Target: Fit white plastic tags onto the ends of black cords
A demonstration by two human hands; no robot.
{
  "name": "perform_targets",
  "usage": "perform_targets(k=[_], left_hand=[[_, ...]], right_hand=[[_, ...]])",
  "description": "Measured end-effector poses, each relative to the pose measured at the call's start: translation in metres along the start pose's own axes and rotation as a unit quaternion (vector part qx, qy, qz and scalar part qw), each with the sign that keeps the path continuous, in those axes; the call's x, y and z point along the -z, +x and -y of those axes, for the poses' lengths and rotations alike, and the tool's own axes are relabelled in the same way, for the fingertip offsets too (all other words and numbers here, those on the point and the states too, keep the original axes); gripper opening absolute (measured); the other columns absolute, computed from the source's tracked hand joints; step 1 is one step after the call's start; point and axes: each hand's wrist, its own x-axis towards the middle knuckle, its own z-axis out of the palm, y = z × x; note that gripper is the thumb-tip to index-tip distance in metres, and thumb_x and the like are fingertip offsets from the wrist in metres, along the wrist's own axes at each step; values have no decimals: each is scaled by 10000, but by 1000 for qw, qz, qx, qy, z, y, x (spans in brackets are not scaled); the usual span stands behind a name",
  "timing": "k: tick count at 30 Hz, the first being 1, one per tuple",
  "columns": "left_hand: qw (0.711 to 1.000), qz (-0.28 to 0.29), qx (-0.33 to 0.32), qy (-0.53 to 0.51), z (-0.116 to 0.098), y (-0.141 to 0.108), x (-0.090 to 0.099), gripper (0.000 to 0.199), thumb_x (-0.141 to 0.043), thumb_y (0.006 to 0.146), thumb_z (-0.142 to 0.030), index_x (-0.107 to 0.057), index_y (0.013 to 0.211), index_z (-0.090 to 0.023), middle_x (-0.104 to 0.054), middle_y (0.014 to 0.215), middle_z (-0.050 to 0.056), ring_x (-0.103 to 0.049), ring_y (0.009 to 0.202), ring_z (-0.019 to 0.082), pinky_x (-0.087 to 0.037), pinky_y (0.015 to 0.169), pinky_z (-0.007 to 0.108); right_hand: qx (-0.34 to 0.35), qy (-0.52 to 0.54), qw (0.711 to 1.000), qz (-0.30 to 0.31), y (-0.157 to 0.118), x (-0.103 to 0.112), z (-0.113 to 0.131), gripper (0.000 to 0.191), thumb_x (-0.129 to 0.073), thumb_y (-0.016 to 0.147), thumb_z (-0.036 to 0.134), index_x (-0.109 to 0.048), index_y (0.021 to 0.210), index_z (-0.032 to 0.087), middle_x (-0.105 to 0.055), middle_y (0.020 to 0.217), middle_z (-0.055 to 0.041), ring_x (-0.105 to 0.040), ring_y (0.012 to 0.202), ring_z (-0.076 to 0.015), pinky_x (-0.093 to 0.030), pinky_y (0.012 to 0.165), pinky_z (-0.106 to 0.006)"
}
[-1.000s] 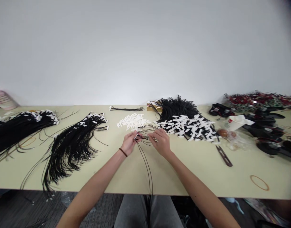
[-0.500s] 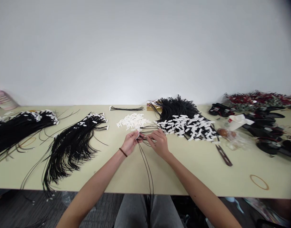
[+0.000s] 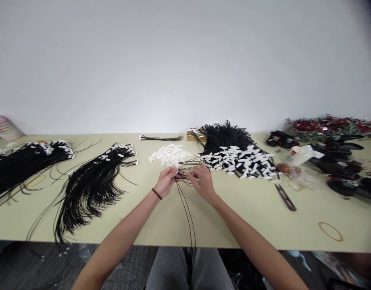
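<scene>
Between the fingers of my left hand [image 3: 167, 180] is a small white connector, pinched near the fingertips. Close on its right, my right hand [image 3: 203, 182] pinches thin black wires [image 3: 188, 163] that fan out between the two hands. Two long wires [image 3: 187, 209] hang from there over the table's front edge toward my lap. Just beyond my hands lies a heap of loose white connectors [image 3: 169, 154]. The fingers partly hide the connector and the wire ends.
Bundles of black wires with white connectors lie left [image 3: 91, 185] and far left [image 3: 28, 161]. A pile of wired connectors [image 3: 242, 163] sits right, beside thread snips [image 3: 285, 197], a rubber band [image 3: 330, 231], a paper cup [image 3: 302, 155] and black parts [image 3: 342, 165].
Both hands stay nearly in place. The fingers of my right hand shift slightly on the wires; nothing else visibly moves.
</scene>
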Motion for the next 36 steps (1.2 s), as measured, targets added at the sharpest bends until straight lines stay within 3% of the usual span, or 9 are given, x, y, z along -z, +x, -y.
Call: perform_targets(k=[10, 21, 36], left_hand=[[999, 5, -19, 44, -2, -3, -3, 356, -674, 640, -481, -613, 708, -137, -667, 725, 65, -616, 627, 166, -460, 584, 266], [999, 6, -13, 36, 2, -6, -8, 369, -707, 595, -474, -589, 668, -132, -602, 581, 19, -571, 562, 138, -470, 560, 264], [999, 7, -16, 36, 5, -9, -9, 342, -679, 645, -454, -571, 687, -132, -602, 583, 9, -577, 563, 132, -470, 568, 258]], right_hand=[[-74, 85, 994, 0, 1, -1, 1, 267, -523, 817, 292, -534, 571, 189, -465, 518, 42, -405, 554, -115, -345, 646, -304], [-40, 62, 997, 18, -2, -4, 2, 204, -534, 826, 278, -617, 661, 193, -539, 567, 17, -426, 559, -118, -352, 654, -306], [-21, 34, 998, 37, -1, -5, 3, 226, -514, 830, 234, -583, 623, 177, -470, 539, 30, -409, 564, -107, -344, 662, -292]])
